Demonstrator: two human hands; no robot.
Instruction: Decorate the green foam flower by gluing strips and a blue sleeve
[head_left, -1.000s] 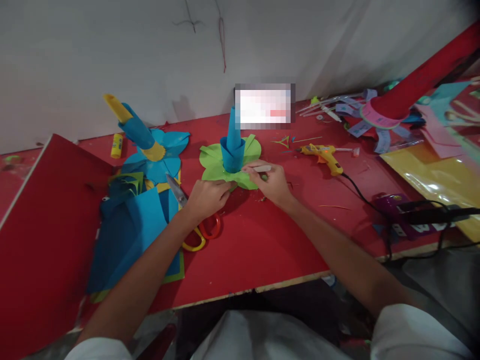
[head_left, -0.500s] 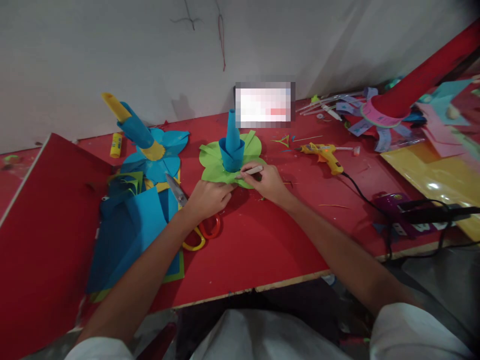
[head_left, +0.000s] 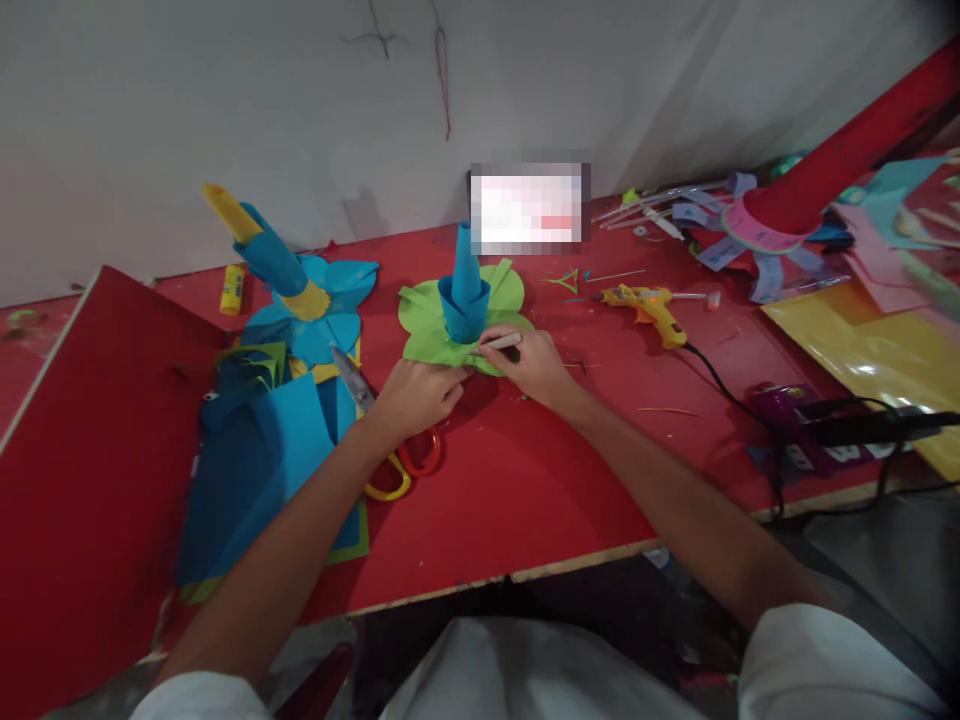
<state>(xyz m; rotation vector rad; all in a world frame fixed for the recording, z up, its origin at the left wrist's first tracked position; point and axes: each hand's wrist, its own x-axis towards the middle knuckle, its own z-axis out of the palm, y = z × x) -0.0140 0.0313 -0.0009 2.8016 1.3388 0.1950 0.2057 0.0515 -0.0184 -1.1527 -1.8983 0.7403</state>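
A green paper flower (head_left: 420,312) lies in the middle of the red table, with a rolled blue paper cone (head_left: 466,265) upright at its centre. My left hand (head_left: 420,398) is closed at the flower's near edge, its fingertips on a petal. Between thumb and fingers, my right hand (head_left: 534,368) grips a pale pencil-like stick (head_left: 501,344), whose tip rests on the near petal. Part of that petal is hidden by my hands. Scissors (head_left: 424,455) with red and yellow handles lie by my left wrist, blades pointing up and left.
A blue and yellow paper flower (head_left: 334,300) and a glue stick (head_left: 232,291) are at left, behind blue sheets (head_left: 262,490) and a red board (head_left: 97,460). A yellow glue gun (head_left: 646,310) with a black cord lies right, near a red tube (head_left: 855,150) and yellow sheet (head_left: 870,350).
The stick in my right hand tilts slightly differently, and my right hand has shifted a little. My left hand stays in place. At the far right edge, something pale and blurred has moved in.
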